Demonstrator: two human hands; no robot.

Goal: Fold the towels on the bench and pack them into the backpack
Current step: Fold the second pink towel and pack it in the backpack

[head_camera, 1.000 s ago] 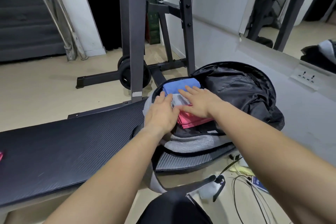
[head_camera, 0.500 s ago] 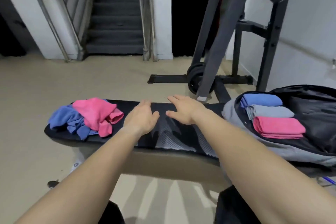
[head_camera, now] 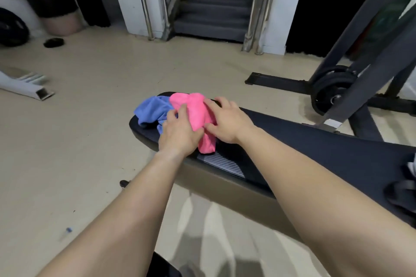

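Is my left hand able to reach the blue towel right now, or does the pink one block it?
Probably yes: most of the blue towel lies uncovered on the bench beside the left hand; the pink towel overlaps only one edge.

We reach along the black bench [head_camera: 315, 148] to its far end, where a crumpled pink towel [head_camera: 191, 108] lies partly over a crumpled blue towel [head_camera: 150, 111]. Our left hand [head_camera: 180, 135] curls its fingers into the pink towel's near-left side. Our right hand [head_camera: 229, 121] lies on its right side, thumb against the cloth; we cannot tell whether it grips. Beyond the bench a grey staircase [head_camera: 213, 2] rises, and off the bench's right side stands a dark rack [head_camera: 364, 56] with weight plates [head_camera: 333, 90].
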